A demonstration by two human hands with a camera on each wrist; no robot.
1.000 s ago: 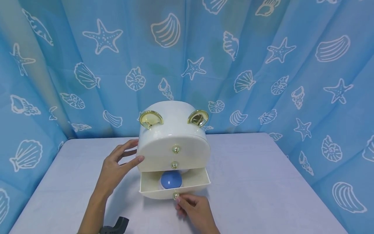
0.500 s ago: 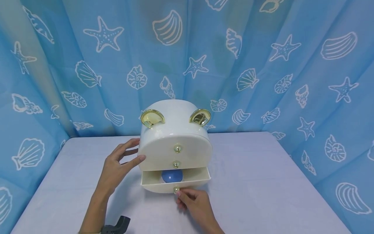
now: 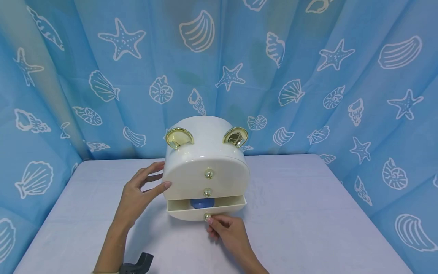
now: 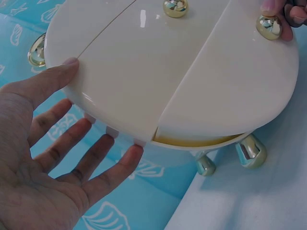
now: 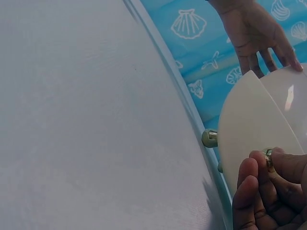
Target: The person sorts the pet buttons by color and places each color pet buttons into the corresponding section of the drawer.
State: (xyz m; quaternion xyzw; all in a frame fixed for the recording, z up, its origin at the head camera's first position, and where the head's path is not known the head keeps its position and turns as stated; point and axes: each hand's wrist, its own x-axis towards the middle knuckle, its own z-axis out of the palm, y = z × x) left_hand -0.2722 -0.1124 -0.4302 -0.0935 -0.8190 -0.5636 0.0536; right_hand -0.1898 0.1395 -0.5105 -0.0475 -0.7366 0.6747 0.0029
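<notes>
A white drawer box [image 3: 205, 163] with gold round ears [image 3: 179, 137] stands on the table. Its bottom drawer [image 3: 191, 215] is pulled partway out, and the top of a blue round object [image 3: 202, 203] shows inside, mostly hidden by the drawer front. My right hand [image 3: 230, 233] pinches the gold knob [image 5: 269, 158] of that drawer between thumb and fingers. On the box's left side rests my left hand [image 3: 138, 194], its thumb at the front edge and its fairly straight fingers [image 4: 103, 167] touching the curved side wall.
A white cloth covers the table [image 3: 308, 213]. Behind it and along the sides hangs a blue curtain [image 3: 260, 76] with white shell and starfish prints. Gold feet [image 4: 251, 151] hold the box up. A black band [image 3: 137, 264] circles the left wrist.
The bottom drawer has slid inward, pushed by my right hand on its knob, so less of the blue object shows. My left hand has stayed against the box.
</notes>
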